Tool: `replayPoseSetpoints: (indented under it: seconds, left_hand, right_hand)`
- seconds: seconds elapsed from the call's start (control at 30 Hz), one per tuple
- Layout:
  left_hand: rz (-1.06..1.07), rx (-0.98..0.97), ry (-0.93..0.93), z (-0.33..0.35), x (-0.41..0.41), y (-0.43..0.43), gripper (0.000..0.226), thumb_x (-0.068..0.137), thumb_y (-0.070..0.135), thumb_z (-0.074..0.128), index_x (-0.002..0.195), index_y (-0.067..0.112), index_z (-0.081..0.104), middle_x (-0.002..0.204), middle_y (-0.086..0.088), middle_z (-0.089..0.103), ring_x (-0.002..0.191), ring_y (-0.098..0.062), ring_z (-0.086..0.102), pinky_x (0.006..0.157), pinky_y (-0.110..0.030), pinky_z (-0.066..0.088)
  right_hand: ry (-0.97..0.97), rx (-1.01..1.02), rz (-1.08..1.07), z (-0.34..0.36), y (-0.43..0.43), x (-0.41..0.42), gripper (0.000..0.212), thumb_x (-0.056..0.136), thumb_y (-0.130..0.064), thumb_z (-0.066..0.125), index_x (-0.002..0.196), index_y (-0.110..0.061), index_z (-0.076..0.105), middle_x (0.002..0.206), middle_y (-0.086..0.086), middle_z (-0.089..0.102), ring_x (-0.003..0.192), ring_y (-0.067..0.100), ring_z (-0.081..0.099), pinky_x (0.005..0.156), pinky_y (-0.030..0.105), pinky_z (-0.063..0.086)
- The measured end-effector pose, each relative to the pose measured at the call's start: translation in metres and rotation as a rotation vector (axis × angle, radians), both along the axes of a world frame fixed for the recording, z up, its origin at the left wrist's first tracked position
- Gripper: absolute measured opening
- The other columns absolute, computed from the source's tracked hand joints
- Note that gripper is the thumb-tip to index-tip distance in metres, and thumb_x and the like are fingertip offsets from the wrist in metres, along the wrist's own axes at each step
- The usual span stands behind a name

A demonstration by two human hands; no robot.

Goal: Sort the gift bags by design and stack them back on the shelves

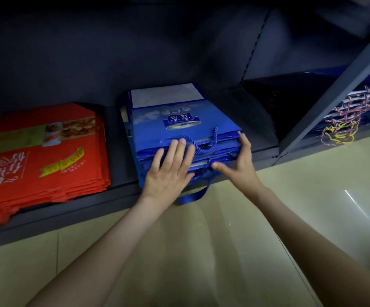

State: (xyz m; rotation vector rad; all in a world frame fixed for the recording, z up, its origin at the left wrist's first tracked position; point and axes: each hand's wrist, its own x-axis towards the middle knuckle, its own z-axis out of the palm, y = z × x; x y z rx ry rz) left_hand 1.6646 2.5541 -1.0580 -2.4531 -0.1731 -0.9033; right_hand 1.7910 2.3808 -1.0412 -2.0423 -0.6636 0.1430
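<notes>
A stack of flat blue gift bags [179,120] lies in the middle of the low dark shelf [117,134], rope handles hanging over its front edge. My left hand [170,169] presses flat, fingers straight, against the front of the stack. My right hand [237,160] touches the stack's front right corner with spread fingers, thumb pointing left under the top bags. A stack of flat red gift bags [44,156] lies to the left on the same shelf.
A black bag pile [290,96] sits in the shelf's right part. Beyond the slanted grey upright [334,91], more bags with multicoloured rope handles [343,125] lie in the neighbouring bay. Pale tiled floor [224,240] runs in front of the shelf.
</notes>
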Motion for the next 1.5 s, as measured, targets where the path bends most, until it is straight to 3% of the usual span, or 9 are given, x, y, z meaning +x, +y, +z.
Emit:
replayPoseSetpoints:
  seconds: [0.07,0.2,0.37,0.57,0.73,0.9,1.03,1.23,1.5]
  left_hand:
    - [-0.065,0.036,0.091,-0.019,-0.013,-0.002,0.106,0.075,0.064,0.060,0.152,0.014,0.007,0.156,-0.014,0.009,0.142,-0.030,0.012,0.115,-0.047,0.006]
    - [-0.016,0.256,0.200,-0.053,-0.027,0.015,0.116,0.068,0.032,0.076,0.152,0.022,-0.003,0.159,-0.010,-0.011,0.146,-0.029,-0.009,0.117,-0.048,-0.007]
    - [0.027,0.446,0.133,-0.038,-0.020,0.029,0.093,0.075,-0.020,0.028,0.152,0.022,0.000,0.159,-0.009,-0.014,0.146,-0.030,-0.011,0.115,-0.048,-0.005]
    - [-0.060,0.256,0.086,0.004,-0.015,0.034,0.082,0.082,0.005,0.045,0.153,0.026,0.009,0.160,-0.003,0.003,0.146,-0.026,-0.001,0.115,-0.048,-0.002]
    - [-0.088,0.031,0.131,0.072,-0.001,0.043,0.100,0.070,0.025,0.068,0.152,0.022,0.012,0.158,-0.005,0.018,0.143,-0.028,0.013,0.114,-0.054,0.002]
    - [-0.055,0.075,0.193,0.099,0.004,0.052,0.121,0.064,0.046,0.078,0.152,0.023,-0.002,0.159,-0.009,0.007,0.144,-0.033,0.006,0.112,-0.059,-0.001]
    - [-0.239,0.207,0.271,0.099,0.001,0.063,0.100,0.080,0.012,0.065,0.151,0.036,-0.001,0.159,-0.005,-0.013,0.145,-0.037,-0.007,0.105,-0.069,-0.009]
    - [-0.336,0.279,0.472,0.125,0.005,0.072,0.048,0.082,0.026,0.070,0.126,0.043,0.058,0.153,-0.001,0.030,0.141,-0.043,0.000,0.103,-0.073,-0.004]
    - [-0.349,0.235,0.427,0.119,0.002,0.067,0.021,0.082,0.049,0.066,0.090,0.031,0.074,0.147,-0.002,0.043,0.142,-0.041,0.014,0.105,-0.074,0.000]
  right_hand:
    - [-0.219,-0.145,-0.040,-0.019,-0.007,-0.008,0.117,0.067,-0.054,0.075,0.150,-0.004,0.009,0.154,-0.001,0.009,0.146,0.022,0.003,0.118,0.041,0.012]
    - [-0.437,-0.350,-0.142,-0.052,-0.017,-0.023,0.112,0.074,-0.046,0.072,0.148,0.002,0.004,0.156,0.020,0.013,0.144,0.032,0.005,0.114,0.055,0.022]
    - [-0.554,-0.396,-0.182,-0.062,-0.013,-0.034,0.114,0.073,-0.032,0.080,0.149,-0.005,-0.001,0.155,0.022,0.016,0.143,0.033,0.006,0.115,0.050,0.013]
    - [-1.014,-0.368,0.044,-0.053,-0.002,-0.044,0.092,0.085,-0.035,0.059,0.154,-0.015,0.000,0.161,0.009,0.002,0.148,0.024,0.005,0.114,0.047,0.015]
    - [-1.095,-0.366,0.454,-0.051,0.019,-0.077,0.070,0.085,-0.019,0.054,0.149,-0.012,0.025,0.150,0.005,0.036,0.128,0.023,0.043,0.107,0.036,0.031]
    - [-0.977,-0.412,0.395,-0.026,0.033,-0.048,0.062,0.082,-0.015,0.050,0.142,-0.004,0.037,0.143,0.014,0.046,0.125,0.028,0.046,0.106,0.037,0.035]
    - [-1.010,-0.427,0.344,-0.007,0.039,-0.022,0.057,0.084,-0.018,0.049,0.137,0.001,0.042,0.134,0.016,0.051,0.123,0.030,0.043,0.107,0.040,0.033]
    - [-1.023,-0.412,0.273,0.000,0.043,0.001,0.048,0.084,-0.026,0.047,0.127,-0.003,0.048,0.117,0.013,0.057,0.097,0.029,0.048,0.086,0.036,0.037]
    - [-1.151,-0.204,-0.037,0.025,0.017,0.026,0.047,0.080,-0.035,0.054,0.116,-0.008,0.041,0.112,0.010,0.039,0.094,0.030,0.041,0.081,0.042,0.030]
